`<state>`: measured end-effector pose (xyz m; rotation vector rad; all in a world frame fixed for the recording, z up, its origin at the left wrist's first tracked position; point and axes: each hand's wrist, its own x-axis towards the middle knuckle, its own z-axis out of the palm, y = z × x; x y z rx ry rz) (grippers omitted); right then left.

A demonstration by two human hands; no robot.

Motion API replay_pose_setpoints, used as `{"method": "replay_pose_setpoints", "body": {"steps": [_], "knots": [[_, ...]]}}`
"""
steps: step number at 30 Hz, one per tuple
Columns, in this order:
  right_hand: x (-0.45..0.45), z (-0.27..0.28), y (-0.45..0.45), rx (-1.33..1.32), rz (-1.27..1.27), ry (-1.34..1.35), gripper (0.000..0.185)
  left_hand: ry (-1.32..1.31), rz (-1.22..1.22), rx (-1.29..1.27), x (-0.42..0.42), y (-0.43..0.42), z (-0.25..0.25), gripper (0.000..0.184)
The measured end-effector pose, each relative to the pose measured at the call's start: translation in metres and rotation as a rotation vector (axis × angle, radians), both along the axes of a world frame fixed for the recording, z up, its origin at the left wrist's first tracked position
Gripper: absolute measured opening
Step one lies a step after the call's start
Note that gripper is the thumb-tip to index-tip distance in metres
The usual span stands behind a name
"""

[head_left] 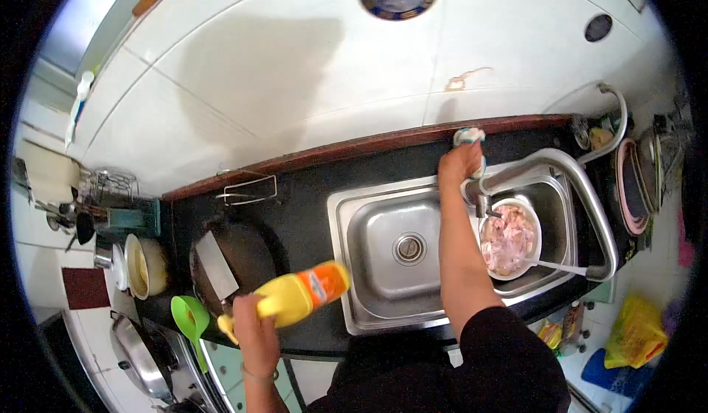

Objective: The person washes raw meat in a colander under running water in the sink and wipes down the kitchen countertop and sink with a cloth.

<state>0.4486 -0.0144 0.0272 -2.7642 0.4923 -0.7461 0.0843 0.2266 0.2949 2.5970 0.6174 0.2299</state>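
My left hand (256, 333) is closed around the neck of a yellow bottle (295, 295) with an orange label. The bottle is tilted, its base toward the sink and its narrow end near the counter's front edge. At the back of the sink my right hand (460, 161) is closed on a crumpled white cloth-like thing (470, 137) with teal marks, beside the faucet (575, 166). Water runs from the spout into a white bowl (540, 232) in the right basin. Pinkish pieces that look like raw meat (509, 240) fill the bowl.
Left of the sink, a cleaver (216, 265) lies on a round dark board (254, 247). A green ladle (190, 318), a pot (147, 269) and a lidded pan (140, 354) stand at the left. Plates (632, 184) are racked at the right; a yellow bag (636, 332) sits below.
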Motion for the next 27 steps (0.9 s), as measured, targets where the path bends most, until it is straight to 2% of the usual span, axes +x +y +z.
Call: {"method": "replay_pose_setpoints", "body": {"steps": [2, 4, 5, 6, 7, 9, 10, 11, 12, 16, 18, 20, 22, 24, 26, 27], "knots": [[-0.035, -0.005, 0.042, 0.018, 0.204, 0.048, 0.036, 0.018, -0.010, 0.004, -0.022, 0.001, -0.003, 0.032], [-0.065, 0.001, 0.101, 0.382, 0.406, 0.125, 0.041, 0.066, 0.021, 0.022, -0.039, 0.005, -0.002, 0.031], [-0.083, 0.024, 0.129, 0.354, 0.600, 0.273, 0.047, 0.067, 0.031, 0.023, -0.047, 0.007, -0.001, 0.031], [-0.092, -0.001, 0.161, 0.204, 0.770, -0.107, 0.031, 0.090, 0.079, 0.031, -0.056, 0.010, 0.000, 0.030], [-0.107, 0.016, 0.187, 0.170, 0.850, -0.034, 0.041, 0.111, 0.126, 0.041, -0.063, 0.012, 0.002, 0.030], [-0.118, 0.033, 0.225, 0.332, 0.976, 0.077, 0.051, 0.087, 0.164, 0.033, -0.076, 0.012, 0.006, 0.027], [-0.123, 0.039, 0.236, 0.299, 1.042, 0.203, 0.057, 0.060, 0.193, 0.013, -0.081, 0.011, 0.007, 0.025], [-0.123, 0.037, 0.244, 0.267, 1.149, 0.205, 0.053, 0.038, 0.196, 0.015, -0.085, 0.010, 0.007, 0.023], [-0.121, 0.035, 0.248, 0.230, 1.256, 0.210, 0.050, 0.041, 0.200, 0.011, -0.087, 0.010, 0.004, 0.023], [-0.113, 0.027, 0.238, 0.141, 1.404, 0.249, 0.039, -0.067, 0.165, -0.034, -0.094, 0.012, -0.004, 0.027], [-0.121, 0.027, 0.207, -0.062, 1.719, 0.479, 0.037, -0.100, 0.108, -0.011, -0.087, 0.015, -0.003, 0.029], [-0.146, 0.008, 0.156, 0.212, 1.864, 0.141, 0.036, -0.083, 0.106, -0.065, -0.081, 0.018, 0.000, 0.031], [-0.166, -0.001, 0.102, 0.192, 1.824, 0.486, 0.030, -0.087, 0.053, -0.052, -0.066, 0.021, 0.002, 0.031], [-0.185, -0.039, 0.032, 0.421, 1.589, 0.742, 0.028, -0.077, -0.015, 0.000, -0.047, 0.022, -0.001, 0.030], [-0.206, -0.029, -0.017, 0.838, 0.888, 1.008, 0.029, -0.086, -0.101, 0.014, -0.021, 0.024, -0.003, 0.028], [-0.207, -0.009, -0.026, 0.838, 0.871, 1.000, 0.029, -0.111, -0.130, 0.015, -0.006, 0.024, -0.004, 0.027]]}}
